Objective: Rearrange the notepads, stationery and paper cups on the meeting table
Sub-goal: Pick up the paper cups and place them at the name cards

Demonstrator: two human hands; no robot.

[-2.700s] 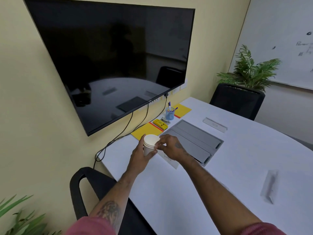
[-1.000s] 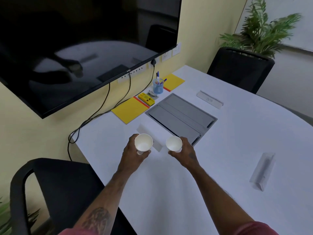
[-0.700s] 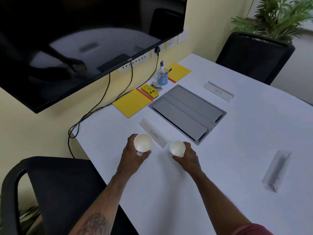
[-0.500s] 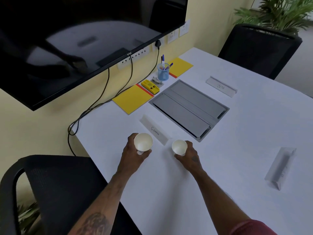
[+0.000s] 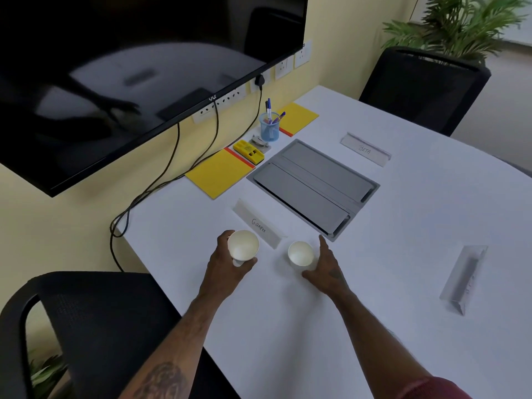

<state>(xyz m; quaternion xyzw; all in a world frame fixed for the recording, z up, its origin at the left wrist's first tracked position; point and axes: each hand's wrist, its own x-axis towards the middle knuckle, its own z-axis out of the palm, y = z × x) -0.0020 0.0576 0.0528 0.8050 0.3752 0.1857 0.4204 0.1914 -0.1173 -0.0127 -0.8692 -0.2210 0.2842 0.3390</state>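
Meeting table [image 5: 288, 326] is holding it all: grey cable hatch [image 5: 313, 185] lying mid-table, yellow notepad [image 5: 218, 177] lying wall-side, GIRAFEE name card [image 5: 257, 227] standing just behind both cups. Left hand [image 5: 227, 269] is gripping 1 paper cup [image 5: 243, 249], fingers wrapping its wall, mouth up, seemingly off the surface. Right hand [image 5: 325, 270] is lying open, holding nothing. The 2nd cup [image 5: 300, 253] is standing upright just left of its palm. My read: the held cup is going next, and the left hand is nearer.

Fingers [image 5: 224, 241] hide much of the left cup [image 5: 243, 248]
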